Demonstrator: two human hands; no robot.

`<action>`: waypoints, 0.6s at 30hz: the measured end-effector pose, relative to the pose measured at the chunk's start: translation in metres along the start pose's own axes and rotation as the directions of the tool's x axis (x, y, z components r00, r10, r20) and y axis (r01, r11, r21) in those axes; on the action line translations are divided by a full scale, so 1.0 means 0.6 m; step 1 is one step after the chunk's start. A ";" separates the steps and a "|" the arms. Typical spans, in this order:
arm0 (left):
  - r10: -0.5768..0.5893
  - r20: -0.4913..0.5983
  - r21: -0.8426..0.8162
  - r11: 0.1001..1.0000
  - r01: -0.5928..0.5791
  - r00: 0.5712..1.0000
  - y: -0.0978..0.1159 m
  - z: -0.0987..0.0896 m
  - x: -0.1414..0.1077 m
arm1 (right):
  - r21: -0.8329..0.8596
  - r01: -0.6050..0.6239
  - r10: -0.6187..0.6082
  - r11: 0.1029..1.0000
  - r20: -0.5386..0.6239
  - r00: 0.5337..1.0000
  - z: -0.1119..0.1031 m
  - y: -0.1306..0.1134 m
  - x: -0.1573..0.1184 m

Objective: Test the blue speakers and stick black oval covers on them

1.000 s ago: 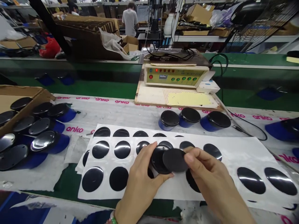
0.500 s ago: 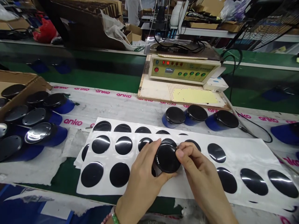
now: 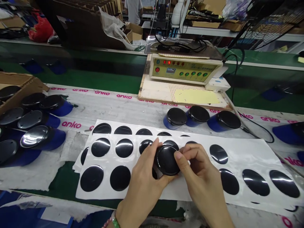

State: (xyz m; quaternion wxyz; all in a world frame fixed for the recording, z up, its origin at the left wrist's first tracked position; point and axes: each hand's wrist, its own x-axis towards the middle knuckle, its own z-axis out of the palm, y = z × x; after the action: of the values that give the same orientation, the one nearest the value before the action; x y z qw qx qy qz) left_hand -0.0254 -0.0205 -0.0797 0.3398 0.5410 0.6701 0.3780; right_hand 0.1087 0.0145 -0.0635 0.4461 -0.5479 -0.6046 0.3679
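My left hand (image 3: 146, 174) is wrapped around a round black-topped piece (image 3: 167, 160), its glossy face turned up toward the camera. The thumb and fingertips of my right hand (image 3: 201, 172) press at the right edge of that piece; whether they pinch something thin is too small to tell. Beneath both hands lie white sheets (image 3: 247, 155) with rows of glossy black discs (image 3: 120, 178). Past the sheets, blue cylinders with black tops (image 3: 224, 121) stand on the table covering.
More blue cylinders (image 3: 42, 137) lie at the left beside a cardboard box (image 3: 26, 83). A control box with buttons (image 3: 185, 69) sits on a board at the back, with cables running to the right. A person (image 3: 133, 11) stands in the far background.
The view has shifted slightly, so most things appear a little further left. My right thumb has moved slightly inward over the edge of the black-topped piece.
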 end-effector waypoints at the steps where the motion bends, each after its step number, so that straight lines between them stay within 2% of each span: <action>1: -0.005 0.001 -0.016 1.000 0.005 1.000 0.001 0.000 0.000 | 0.000 0.008 -0.008 1.000 0.003 1.000 0.000 0.001 0.000; 6: 0.063 -0.018 -0.005 0.998 -0.063 0.998 -0.002 0.002 -0.004 | -0.029 0.058 -0.057 0.998 0.016 0.998 -0.002 0.001 0.000; 8: 0.158 -0.001 0.062 0.985 -0.158 0.987 -0.006 0.000 -0.007 | -0.066 0.106 -0.104 0.992 0.032 0.994 -0.002 -0.004 0.001; 10: 0.275 0.061 0.154 0.947 -0.281 0.960 -0.009 -0.003 -0.008 | -0.139 0.179 -0.175 0.974 0.041 0.984 -0.001 -0.011 0.003; 13: 0.363 0.146 0.272 0.880 -0.390 0.920 -0.008 -0.006 -0.008 | -0.316 0.318 -0.310 0.894 0.074 0.948 -0.001 -0.015 0.009; 15: 0.378 0.139 0.331 0.853 -0.403 0.915 -0.006 -0.001 -0.007 | -0.455 0.375 -0.373 0.808 0.099 0.923 -0.009 -0.010 0.017; 17: 0.406 0.117 0.404 0.814 -0.417 0.906 -0.004 0.006 -0.009 | -0.564 0.347 -0.392 0.749 0.045 0.919 -0.029 0.000 0.026; 18: 0.433 0.113 0.454 0.778 -0.434 0.894 -0.004 0.010 -0.011 | -0.592 0.301 -0.382 0.747 -0.012 0.924 -0.045 0.006 0.030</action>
State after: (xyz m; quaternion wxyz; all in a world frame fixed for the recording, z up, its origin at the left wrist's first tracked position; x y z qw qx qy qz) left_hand -0.0202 -0.0268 -0.0846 0.1039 0.7464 0.5982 0.2725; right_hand 0.1354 0.0319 -0.0555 0.3565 -0.5605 -0.7464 0.0407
